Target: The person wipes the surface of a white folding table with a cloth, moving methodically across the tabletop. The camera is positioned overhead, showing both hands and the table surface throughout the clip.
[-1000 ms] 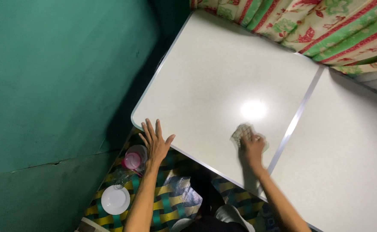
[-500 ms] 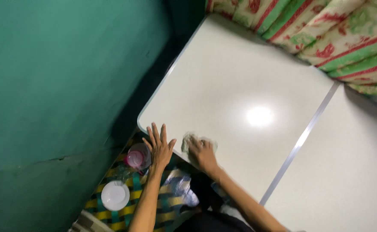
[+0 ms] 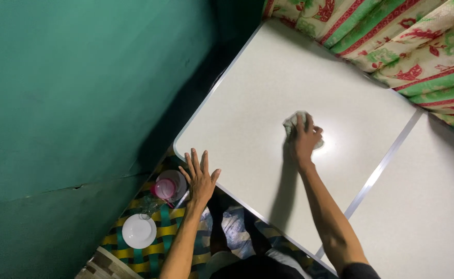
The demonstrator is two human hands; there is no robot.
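A white folding table [image 3: 268,82] with a metal seam down its middle fills the view. My right hand [image 3: 304,137] presses a small pale cloth [image 3: 292,121] onto the tabletop, arm stretched out toward the table's middle. My left hand [image 3: 201,178] lies flat with fingers spread on the table's near corner edge and holds nothing.
A green wall [image 3: 82,93] runs along the left. Floral striped fabric [image 3: 403,41] borders the table's far side. On the checkered floor mat [image 3: 154,243] below the corner stand a white plate [image 3: 138,231] and a clear jar with a pink lid [image 3: 166,189].
My right hand swept the cloth from near the seam toward the near corner beside my left hand, then out to the table's middle. My left hand stayed on the corner.
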